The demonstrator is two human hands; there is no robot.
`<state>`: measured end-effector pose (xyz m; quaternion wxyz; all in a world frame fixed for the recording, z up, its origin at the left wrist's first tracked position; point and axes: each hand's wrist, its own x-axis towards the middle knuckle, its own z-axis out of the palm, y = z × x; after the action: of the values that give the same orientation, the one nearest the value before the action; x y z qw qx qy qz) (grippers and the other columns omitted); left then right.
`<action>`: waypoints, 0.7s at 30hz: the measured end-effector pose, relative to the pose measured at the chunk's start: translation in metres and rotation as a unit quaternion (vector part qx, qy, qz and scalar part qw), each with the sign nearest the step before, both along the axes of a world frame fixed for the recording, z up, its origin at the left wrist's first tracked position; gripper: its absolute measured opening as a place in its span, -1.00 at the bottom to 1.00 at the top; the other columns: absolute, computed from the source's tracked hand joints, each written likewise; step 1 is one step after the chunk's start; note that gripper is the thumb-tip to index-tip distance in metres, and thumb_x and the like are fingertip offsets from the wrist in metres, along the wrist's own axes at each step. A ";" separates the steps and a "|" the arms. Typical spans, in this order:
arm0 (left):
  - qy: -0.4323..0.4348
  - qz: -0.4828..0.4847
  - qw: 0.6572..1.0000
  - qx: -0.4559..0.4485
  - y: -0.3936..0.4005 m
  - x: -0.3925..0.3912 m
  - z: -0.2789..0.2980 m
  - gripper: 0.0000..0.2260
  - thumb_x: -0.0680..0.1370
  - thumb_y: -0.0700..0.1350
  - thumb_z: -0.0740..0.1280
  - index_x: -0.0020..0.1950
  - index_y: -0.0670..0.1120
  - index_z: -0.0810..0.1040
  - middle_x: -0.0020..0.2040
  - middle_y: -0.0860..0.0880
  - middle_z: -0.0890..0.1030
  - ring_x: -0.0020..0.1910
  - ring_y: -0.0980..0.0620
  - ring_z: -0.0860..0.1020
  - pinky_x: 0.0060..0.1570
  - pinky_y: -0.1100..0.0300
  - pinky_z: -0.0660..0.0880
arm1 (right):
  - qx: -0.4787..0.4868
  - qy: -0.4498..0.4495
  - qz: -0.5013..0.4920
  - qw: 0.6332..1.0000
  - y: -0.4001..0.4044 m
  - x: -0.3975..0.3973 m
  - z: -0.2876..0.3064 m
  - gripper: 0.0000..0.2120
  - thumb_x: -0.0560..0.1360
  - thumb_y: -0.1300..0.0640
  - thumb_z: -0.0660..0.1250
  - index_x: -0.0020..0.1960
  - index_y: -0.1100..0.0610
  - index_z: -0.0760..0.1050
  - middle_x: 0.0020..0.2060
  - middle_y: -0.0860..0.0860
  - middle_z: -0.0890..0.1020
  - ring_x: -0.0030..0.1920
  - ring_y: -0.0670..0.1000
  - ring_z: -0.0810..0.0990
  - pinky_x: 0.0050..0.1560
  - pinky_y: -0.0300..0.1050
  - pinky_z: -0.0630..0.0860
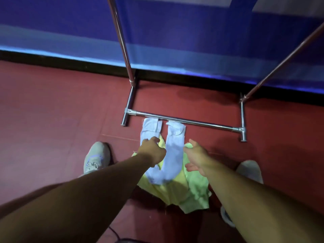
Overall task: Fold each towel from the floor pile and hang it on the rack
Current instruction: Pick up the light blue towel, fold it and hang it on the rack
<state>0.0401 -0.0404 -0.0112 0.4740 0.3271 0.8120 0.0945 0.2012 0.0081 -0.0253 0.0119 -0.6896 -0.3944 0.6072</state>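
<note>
- Two hands reach down: left hand (pixel 152 151) grips the pale blue towel (pixel 164 155); right hand (pixel 196 157) hangs with fingers relaxed, holding nothing.
- One-handed lifting could drag the yellow-green towel (pixel 177 192) along.

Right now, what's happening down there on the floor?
A person is bending over a small pile of towels on the red floor. The left hand reaches onto a pale blue towel that lies in a U shape over a yellow-green towel. The right hand hovers open beside it. The metal rack stands just beyond, its visible bars bare.
</note>
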 end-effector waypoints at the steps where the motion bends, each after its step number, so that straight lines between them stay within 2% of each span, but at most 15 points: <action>1: 0.000 0.001 1.000 -0.015 -0.003 0.000 -0.013 -0.49 0.44 -0.09 0.24 0.41 -0.01 0.40 0.23 -0.11 0.43 -0.17 -0.20 0.65 -0.40 -0.01 0.65 | -0.014 -0.009 0.003 1.000 -0.003 0.000 -0.015 -0.51 0.60 0.04 0.21 0.50 -0.16 0.23 0.29 0.19 0.48 -0.17 0.18 0.59 -0.20 0.01 0.61; 3: 0.012 0.000 0.999 -0.039 -0.010 -0.001 -0.034 -0.54 0.47 -0.11 0.21 0.39 0.00 0.42 0.22 -0.10 0.44 -0.23 -0.18 0.66 -0.37 0.06 0.65 | -0.053 -0.031 0.012 0.998 -0.007 0.001 -0.041 -0.50 0.60 0.04 0.17 0.52 -0.15 0.20 0.22 0.08 0.48 -0.09 0.21 0.63 -0.14 0.04 0.65; 5: 0.021 -0.011 0.998 -0.057 -0.017 0.001 -0.054 -0.58 0.49 -0.09 0.21 0.36 0.01 0.44 0.22 -0.10 0.46 -0.15 -0.17 0.66 -0.29 0.09 0.65 | -0.091 -0.038 0.019 0.995 -0.012 -0.001 -0.062 -0.55 0.60 0.08 0.13 0.48 -0.10 0.26 0.10 0.02 0.52 0.02 0.23 0.63 -0.11 0.04 0.61; 6: 0.021 -0.026 0.997 -0.065 -0.020 0.002 -0.062 -0.59 0.50 -0.08 0.22 0.35 0.01 0.45 0.24 -0.09 0.46 -0.09 -0.16 0.66 -0.18 0.07 0.65 | -0.098 -0.046 0.031 0.994 -0.014 -0.002 -0.070 -0.57 0.60 0.10 0.13 0.46 -0.06 0.29 0.09 0.03 0.53 0.07 0.23 0.62 -0.08 0.05 0.60; 8: 0.017 -0.065 0.995 -0.076 -0.025 0.004 -0.079 -0.62 0.52 -0.05 0.26 0.35 0.01 0.46 0.29 -0.08 0.45 0.05 -0.12 0.62 0.07 0.04 0.59 | -0.087 -0.084 0.068 0.990 -0.011 -0.009 -0.090 -0.60 0.60 0.13 0.16 0.43 0.04 0.36 0.18 0.11 0.54 0.15 0.25 0.58 0.06 0.09 0.59; 10: 0.019 -0.107 0.991 -0.078 -0.024 0.002 -0.092 -0.64 0.55 -0.03 0.26 0.35 0.00 0.47 0.33 -0.08 0.45 0.18 -0.08 0.56 0.20 0.08 0.50 | -0.068 -0.123 0.100 0.985 -0.006 -0.016 -0.107 -0.60 0.60 0.14 0.17 0.42 0.10 0.39 0.28 0.15 0.53 0.24 0.24 0.55 0.20 0.07 0.55; 13: 0.024 -0.134 0.988 -0.070 -0.019 -0.004 -0.105 -0.66 0.57 -0.03 0.26 0.34 -0.01 0.48 0.32 -0.08 0.46 0.22 -0.07 0.52 0.23 0.11 0.45 | -0.019 -0.157 0.099 0.982 0.002 -0.026 -0.120 -0.60 0.57 0.19 0.18 0.41 0.07 0.41 0.33 0.10 0.51 0.29 0.17 0.52 0.23 -0.08 0.46; 17: 0.020 -0.144 0.988 -0.061 -0.009 -0.010 -0.117 -0.68 0.57 -0.04 0.25 0.32 -0.01 0.50 0.30 -0.07 0.48 0.18 -0.06 0.55 0.19 0.11 0.48 | 0.094 -0.149 0.134 0.975 0.017 -0.036 -0.138 -0.51 0.54 0.24 0.16 0.44 -0.01 0.38 0.41 0.07 0.39 0.29 0.15 0.50 0.22 -0.10 0.45; 21: 0.020 -0.189 0.981 -0.042 0.005 -0.017 -0.126 -0.67 0.58 -0.03 0.23 0.34 -0.01 0.48 0.29 -0.08 0.47 0.14 -0.06 0.56 0.11 0.16 0.47 | 0.126 -0.162 0.153 0.967 0.052 -0.048 -0.149 -0.44 0.53 0.28 0.15 0.51 -0.01 0.30 0.50 0.05 0.26 0.39 0.12 0.41 0.31 -0.14 0.35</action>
<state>0.0235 -0.0357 -0.1376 0.4801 0.4566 0.7481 -0.0374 0.1528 0.0597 -0.1740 -0.0582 -0.7032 -0.5649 0.4278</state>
